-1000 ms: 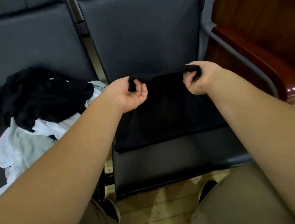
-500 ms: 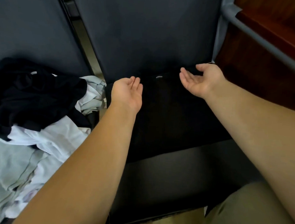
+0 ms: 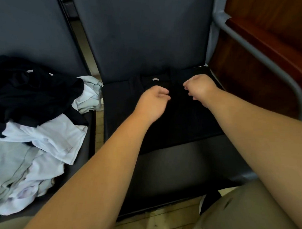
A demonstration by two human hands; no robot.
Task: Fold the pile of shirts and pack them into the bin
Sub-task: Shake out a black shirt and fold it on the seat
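Observation:
A black shirt [image 3: 178, 123] lies spread flat on the dark seat [image 3: 183, 168] in front of me, its collar label toward the backrest. My left hand [image 3: 152, 101] and my right hand [image 3: 200, 89] hover palm-down over the upper middle of the shirt, a short gap between them. Their fingers are loosely curled and blurred, and I see no fabric held in them. On the seat to the left sits the pile of shirts [image 3: 38, 136], black ones on top of white and pale grey ones. No bin is in view.
Dark chair backrests [image 3: 143, 36] rise behind both seats. A grey metal armrest [image 3: 258, 57] and a brown wooden panel [image 3: 268, 40] stand to the right. Wooden floor [image 3: 160, 223] and my knees show at the bottom.
A second ago both hands gripped the shirt's top edge. They let it go, opened palm-up, and have now turned palm-down and moved closer together over the shirt.

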